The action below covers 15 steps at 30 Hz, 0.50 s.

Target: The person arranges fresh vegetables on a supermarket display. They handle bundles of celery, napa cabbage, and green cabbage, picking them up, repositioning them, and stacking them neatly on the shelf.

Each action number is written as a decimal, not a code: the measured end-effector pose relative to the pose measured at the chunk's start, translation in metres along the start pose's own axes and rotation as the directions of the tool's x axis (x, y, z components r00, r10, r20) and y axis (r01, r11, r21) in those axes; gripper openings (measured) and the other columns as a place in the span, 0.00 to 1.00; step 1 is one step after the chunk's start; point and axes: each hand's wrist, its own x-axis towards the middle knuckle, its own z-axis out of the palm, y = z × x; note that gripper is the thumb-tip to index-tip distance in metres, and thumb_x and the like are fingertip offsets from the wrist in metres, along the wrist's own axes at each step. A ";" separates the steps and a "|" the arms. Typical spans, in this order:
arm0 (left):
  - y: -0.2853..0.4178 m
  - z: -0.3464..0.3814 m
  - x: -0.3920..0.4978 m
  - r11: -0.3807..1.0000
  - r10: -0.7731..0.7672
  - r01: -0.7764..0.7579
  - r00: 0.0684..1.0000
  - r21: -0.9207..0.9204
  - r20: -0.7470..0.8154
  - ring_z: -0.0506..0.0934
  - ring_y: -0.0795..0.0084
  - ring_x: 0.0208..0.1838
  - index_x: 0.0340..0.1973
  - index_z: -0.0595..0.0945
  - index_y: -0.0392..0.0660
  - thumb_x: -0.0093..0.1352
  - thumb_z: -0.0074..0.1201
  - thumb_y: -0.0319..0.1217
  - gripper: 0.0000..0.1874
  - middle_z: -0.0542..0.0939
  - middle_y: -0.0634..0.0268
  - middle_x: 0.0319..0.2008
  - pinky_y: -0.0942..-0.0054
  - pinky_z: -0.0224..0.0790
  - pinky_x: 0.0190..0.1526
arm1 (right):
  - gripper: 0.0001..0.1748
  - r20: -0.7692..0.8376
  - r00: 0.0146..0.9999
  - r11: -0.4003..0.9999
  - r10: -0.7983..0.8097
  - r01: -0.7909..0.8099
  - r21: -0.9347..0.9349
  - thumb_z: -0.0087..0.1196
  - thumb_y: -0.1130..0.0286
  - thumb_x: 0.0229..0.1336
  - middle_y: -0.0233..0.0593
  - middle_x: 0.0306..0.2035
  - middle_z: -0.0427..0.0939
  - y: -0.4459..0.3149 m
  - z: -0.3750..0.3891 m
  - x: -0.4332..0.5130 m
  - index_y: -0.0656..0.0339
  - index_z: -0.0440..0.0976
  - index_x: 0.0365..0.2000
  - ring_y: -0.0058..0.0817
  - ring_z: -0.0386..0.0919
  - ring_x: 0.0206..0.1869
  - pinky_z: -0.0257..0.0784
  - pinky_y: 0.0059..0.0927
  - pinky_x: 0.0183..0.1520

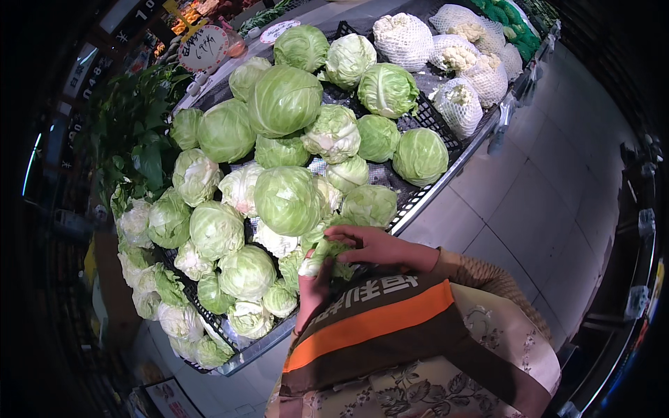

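Observation:
Close in front of my body, my left hand (314, 282) holds a small green cabbage (342, 257) from below, its thumb showing at the near side. A pale leaf base (310, 266) shows by those fingers. My right hand (373, 245) reaches over the same cabbage from the right, its fingers bent and its thumb apart from them. Whether it grips a leaf is hard to see. Just beyond my hands sits a large round cabbage (287, 201) on the heap. Another green cabbage (370, 205) lies right behind my right hand.
Several cabbages fill the sloping display stand, with black plastic crates (429, 116) under them. Net-wrapped cauliflowers (402, 42) sit at the far right. A metal edge (460, 170) borders the tiled floor (533, 193). Leafy plants (149, 151) and a round price sign (204, 48) stand left.

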 end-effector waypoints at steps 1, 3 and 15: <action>-0.001 0.000 -0.001 0.999 0.029 -0.029 1.000 0.030 0.013 0.77 0.75 0.55 0.66 0.73 0.40 0.80 0.52 0.24 0.19 0.80 0.64 0.55 0.73 0.69 0.59 | 0.40 0.005 0.999 0.995 -0.032 0.032 -0.094 0.70 0.61 0.65 0.45 0.67 0.76 -0.001 -0.001 -0.002 0.57 0.65 0.72 0.33 0.74 0.69 0.70 0.34 0.67; -0.004 -0.002 -0.001 0.995 0.059 -0.060 0.998 0.084 0.016 0.77 0.76 0.54 0.65 0.73 0.41 0.80 0.52 0.24 0.18 0.80 0.65 0.54 0.75 0.69 0.58 | 0.32 -0.013 1.000 0.970 -0.024 0.020 -0.242 0.68 0.61 0.67 0.42 0.63 0.80 -0.007 -0.003 -0.011 0.57 0.72 0.67 0.33 0.78 0.65 0.73 0.34 0.63; -0.018 0.001 0.001 0.983 0.137 -0.122 0.984 0.134 -0.114 0.76 0.75 0.55 0.66 0.73 0.44 0.79 0.49 0.22 0.21 0.79 0.66 0.55 0.72 0.71 0.57 | 0.39 0.214 0.860 0.578 -0.464 0.477 -0.662 0.74 0.71 0.54 0.49 0.69 0.71 -0.012 0.021 -0.014 0.58 0.71 0.66 0.50 0.74 0.68 0.74 0.45 0.68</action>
